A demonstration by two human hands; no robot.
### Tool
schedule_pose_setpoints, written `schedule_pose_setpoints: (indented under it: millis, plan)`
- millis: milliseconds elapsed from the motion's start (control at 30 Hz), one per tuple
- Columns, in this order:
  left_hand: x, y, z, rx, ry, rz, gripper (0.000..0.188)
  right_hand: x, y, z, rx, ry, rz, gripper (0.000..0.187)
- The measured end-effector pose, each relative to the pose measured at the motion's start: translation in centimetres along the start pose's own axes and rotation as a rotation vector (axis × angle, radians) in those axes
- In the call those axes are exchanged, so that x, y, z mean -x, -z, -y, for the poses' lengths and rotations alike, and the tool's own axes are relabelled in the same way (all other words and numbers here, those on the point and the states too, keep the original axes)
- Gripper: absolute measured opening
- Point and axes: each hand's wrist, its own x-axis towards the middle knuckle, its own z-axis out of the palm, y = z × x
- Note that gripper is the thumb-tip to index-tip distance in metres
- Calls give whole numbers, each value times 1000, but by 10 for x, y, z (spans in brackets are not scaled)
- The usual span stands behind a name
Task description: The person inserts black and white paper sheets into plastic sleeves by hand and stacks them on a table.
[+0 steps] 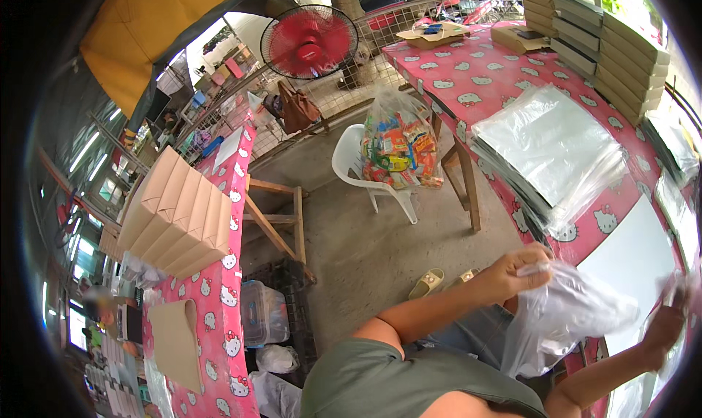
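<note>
My left hand [523,270] is closed on the upper edge of a clear plastic bag [559,319], which hangs loose and crumpled in front of me. Off to the right, my right hand [664,329] is smeared by motion, with shiny plastic film beside its fingers; its grip does not show clearly. A large white sheet [629,272] lies on the pink patterned table between and beyond the hands. Farther back rests a stack of flat sheets in clear plastic sleeves [548,147].
Several brown paper-wrapped packs [175,217] stand on the left pink table [230,294]. A white plastic chair [347,155] carries a bulging bag of colourful packets [401,144]. A red fan [309,42] stands behind. Tall wrapped stacks [630,71] line the right table's far end.
</note>
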Motion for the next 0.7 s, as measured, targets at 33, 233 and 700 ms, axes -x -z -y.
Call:
schedule_pose_setpoints:
  millis: [33,233,700]
  plan:
    - [3,2,1,117,73,-15,7,6,-9,-1,0,-47,-38,68]
    - [-2,-3,-7,569,283,102,8,32,-73,-2,78,-136,660,71]
    - [-11,66,16,26,373,759,32,56,-100,17,-394,-498,-125,45]
